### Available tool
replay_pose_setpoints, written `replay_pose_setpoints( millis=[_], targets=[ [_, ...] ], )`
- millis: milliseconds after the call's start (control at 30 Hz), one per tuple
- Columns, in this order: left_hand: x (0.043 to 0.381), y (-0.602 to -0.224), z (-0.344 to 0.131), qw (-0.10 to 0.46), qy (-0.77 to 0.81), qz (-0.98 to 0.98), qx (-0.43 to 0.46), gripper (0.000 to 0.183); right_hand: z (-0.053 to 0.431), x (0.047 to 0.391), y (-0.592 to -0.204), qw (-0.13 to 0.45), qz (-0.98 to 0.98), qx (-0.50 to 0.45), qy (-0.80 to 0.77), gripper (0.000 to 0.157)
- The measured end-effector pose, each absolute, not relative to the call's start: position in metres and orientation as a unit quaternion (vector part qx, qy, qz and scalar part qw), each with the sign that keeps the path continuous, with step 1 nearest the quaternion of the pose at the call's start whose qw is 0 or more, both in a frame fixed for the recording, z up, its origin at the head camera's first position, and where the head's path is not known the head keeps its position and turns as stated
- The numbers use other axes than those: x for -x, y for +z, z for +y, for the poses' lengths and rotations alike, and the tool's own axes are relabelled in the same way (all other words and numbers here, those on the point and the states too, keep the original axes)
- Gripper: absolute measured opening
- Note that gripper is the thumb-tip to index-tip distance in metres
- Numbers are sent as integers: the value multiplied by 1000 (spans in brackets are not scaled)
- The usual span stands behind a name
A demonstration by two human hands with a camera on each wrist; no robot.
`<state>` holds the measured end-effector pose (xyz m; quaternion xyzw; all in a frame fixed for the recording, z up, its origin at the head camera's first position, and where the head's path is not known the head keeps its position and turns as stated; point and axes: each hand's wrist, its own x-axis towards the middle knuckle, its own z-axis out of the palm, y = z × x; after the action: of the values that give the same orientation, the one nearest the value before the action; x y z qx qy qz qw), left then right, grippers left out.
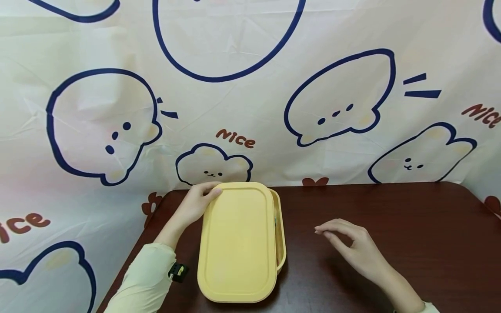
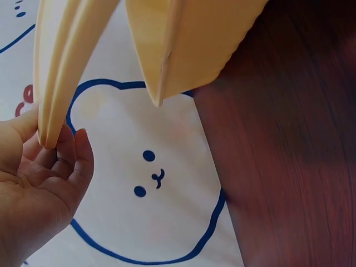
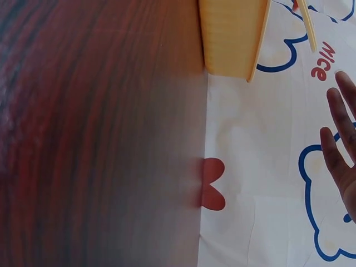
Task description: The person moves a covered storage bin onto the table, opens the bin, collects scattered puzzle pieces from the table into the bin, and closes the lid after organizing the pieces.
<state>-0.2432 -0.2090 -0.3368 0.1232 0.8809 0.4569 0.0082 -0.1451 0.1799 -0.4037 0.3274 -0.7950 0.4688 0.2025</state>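
A yellow rectangular lid [image 1: 238,243] hangs over a matching yellow box [image 1: 280,234], shifted left so the box's right rim shows. My left hand [image 1: 197,202] pinches the lid at its far left corner, thumb on top. In the left wrist view the lid [image 2: 67,61] is raised apart from the box [image 2: 206,44], and the fingers of my left hand [image 2: 47,178] curl beneath its edge. Off to the right of the box, my right hand [image 1: 348,243] hovers above the table with loosely bent fingers, holding nothing. Most of the box's inside is hidden.
The box stands on a dark brown wooden table [image 1: 411,217]. Behind it hangs a white cloth [image 1: 266,104] with blue cartoon outlines, which also runs down along the table's left edge. A small black device [image 1: 178,272] sits at the left wrist.
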Motion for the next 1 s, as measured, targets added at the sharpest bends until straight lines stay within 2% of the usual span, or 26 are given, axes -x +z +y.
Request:
replay_pose_setpoints(
  millis=[400, 1000],
  targets=[
    [261, -341, -197, 37, 454, 880, -135, 37, 178, 147, -405, 197, -793, -330, 472, 41],
    [275, -353, -188, 32, 483, 865, -129, 35, 177, 147, -408, 190, -794, -333, 472, 42]
  ],
)
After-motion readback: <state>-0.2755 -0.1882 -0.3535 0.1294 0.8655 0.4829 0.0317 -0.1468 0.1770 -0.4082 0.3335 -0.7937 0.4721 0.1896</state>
